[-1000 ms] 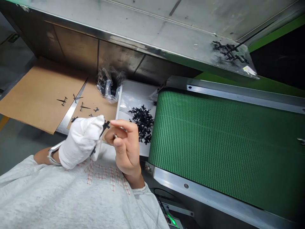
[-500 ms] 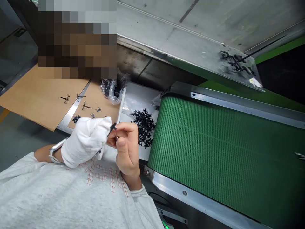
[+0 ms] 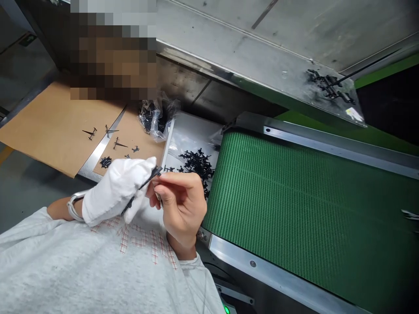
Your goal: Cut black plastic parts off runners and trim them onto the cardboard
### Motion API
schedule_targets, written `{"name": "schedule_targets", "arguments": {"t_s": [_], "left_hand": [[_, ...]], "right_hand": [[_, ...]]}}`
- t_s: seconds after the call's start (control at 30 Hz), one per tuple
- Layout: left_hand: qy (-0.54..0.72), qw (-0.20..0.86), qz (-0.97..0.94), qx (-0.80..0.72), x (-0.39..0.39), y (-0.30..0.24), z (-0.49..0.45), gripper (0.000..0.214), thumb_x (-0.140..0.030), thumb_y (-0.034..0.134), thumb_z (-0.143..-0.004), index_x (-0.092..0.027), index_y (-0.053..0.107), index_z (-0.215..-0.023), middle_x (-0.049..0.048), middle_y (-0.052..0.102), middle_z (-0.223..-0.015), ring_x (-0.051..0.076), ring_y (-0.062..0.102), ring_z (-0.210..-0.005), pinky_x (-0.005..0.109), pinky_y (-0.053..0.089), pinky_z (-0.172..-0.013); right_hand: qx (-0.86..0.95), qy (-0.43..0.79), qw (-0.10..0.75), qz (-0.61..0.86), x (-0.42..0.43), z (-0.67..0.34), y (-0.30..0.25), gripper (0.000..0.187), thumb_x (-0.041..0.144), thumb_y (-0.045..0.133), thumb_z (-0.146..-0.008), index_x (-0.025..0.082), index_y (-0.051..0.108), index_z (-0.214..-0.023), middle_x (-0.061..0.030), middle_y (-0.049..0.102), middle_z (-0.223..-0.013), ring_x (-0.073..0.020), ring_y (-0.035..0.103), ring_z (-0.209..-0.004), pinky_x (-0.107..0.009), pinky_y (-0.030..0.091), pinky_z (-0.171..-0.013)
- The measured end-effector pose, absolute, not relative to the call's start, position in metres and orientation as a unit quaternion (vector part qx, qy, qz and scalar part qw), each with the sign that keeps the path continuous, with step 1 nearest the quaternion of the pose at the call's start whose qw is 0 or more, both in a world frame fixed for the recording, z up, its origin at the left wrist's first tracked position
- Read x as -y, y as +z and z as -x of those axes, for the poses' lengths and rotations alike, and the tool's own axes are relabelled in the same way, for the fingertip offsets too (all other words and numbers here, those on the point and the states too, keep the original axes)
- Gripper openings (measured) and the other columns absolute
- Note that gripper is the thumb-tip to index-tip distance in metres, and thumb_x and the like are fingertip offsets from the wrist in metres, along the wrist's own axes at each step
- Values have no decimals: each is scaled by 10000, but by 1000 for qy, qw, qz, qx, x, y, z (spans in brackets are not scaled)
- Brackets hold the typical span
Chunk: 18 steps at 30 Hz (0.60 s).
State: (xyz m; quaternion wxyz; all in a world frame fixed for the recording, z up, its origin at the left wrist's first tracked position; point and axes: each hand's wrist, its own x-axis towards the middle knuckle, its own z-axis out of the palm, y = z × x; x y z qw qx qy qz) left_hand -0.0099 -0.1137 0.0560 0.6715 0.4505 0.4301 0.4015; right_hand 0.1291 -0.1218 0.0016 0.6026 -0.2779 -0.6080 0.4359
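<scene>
My left hand (image 3: 114, 192), in a white glove, grips a thin black plastic part (image 3: 144, 185) that slants from the fingertips down toward my chest. My bare right hand (image 3: 178, 200) pinches the upper tip of that same part, just right of the glove. Behind the hands, a heap of black plastic parts (image 3: 198, 163) lies on a white tray (image 3: 190, 131) at the end of the green conveyor belt (image 3: 294, 200).
Brown cardboard (image 3: 52, 126) at the left carries a few loose black pieces (image 3: 113, 141). A clear bag of black parts (image 3: 153, 117) sits at the tray's far corner. More black parts (image 3: 330, 85) rest on the steel cover above the belt. A blurred patch covers the upper left.
My right hand has opened out slightly and shifted right while still pinching the part's tip. The part now slants longer below the glove. The view has drifted a little.
</scene>
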Motion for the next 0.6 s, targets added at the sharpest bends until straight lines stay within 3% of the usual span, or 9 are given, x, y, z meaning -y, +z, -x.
{"name": "schedule_targets", "arguments": {"t_s": [0.2, 0.5, 0.6], "left_hand": [[414, 657, -440, -451, 114, 58, 7, 531, -377, 463, -988, -252, 372, -480, -49, 453, -277, 87, 371, -285, 229, 542, -538], [389, 670, -428, -465, 115, 54, 8, 566, -436, 462, -992, -240, 365, -470, -45, 449, -276, 79, 305, -218, 232, 358, -338], [390, 672, -426, -464, 115, 53, 8, 579, -431, 453, -997, -237, 377, -457, -42, 427, -268, 78, 287, -212, 236, 365, -337]], "right_hand": [[623, 401, 623, 251, 120, -126, 3, 234, 116, 545, -1014, 278, 602, -1174, 51, 543, -740, -74, 517, -541, -180, 439, -447], [650, 386, 602, 259, 122, -130, 7, 289, 84, 565, -992, 280, 618, -1198, 22, 613, -817, -108, 583, -634, -249, 540, -545], [661, 373, 600, 252, 122, -130, 8, 306, 61, 554, -989, 261, 623, -1211, 15, 626, -822, -110, 591, -637, -266, 563, -574]]}}
